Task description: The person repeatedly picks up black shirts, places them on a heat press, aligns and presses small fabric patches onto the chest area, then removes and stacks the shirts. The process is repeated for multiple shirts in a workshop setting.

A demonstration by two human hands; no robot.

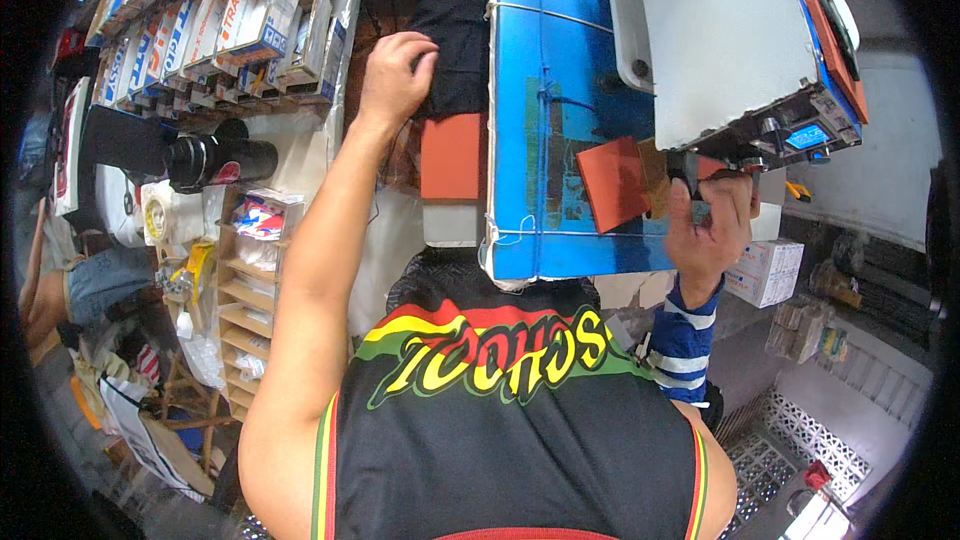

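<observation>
A black cloth (455, 50) lies over a long, narrow red-orange pad (450, 160). At the cloth's left edge is my left hand (398, 75), its fingers bent and the thumb apart from them; no grip on the fabric shows. My right hand (712, 225) is closed around a black handle (684, 172) at the near end of a heat press (735, 35). This machine has a pale grey top and a small lit display. Its underside is mostly hidden.
Beside the pad stands a blue table (515, 140) with cords across it and a loose red-orange square pad (612, 185). Narrow boxes (215, 25) fill a rack at the left, above a small wooden shelf unit (250, 310). A white carton (765, 272) sits right of my right hand.
</observation>
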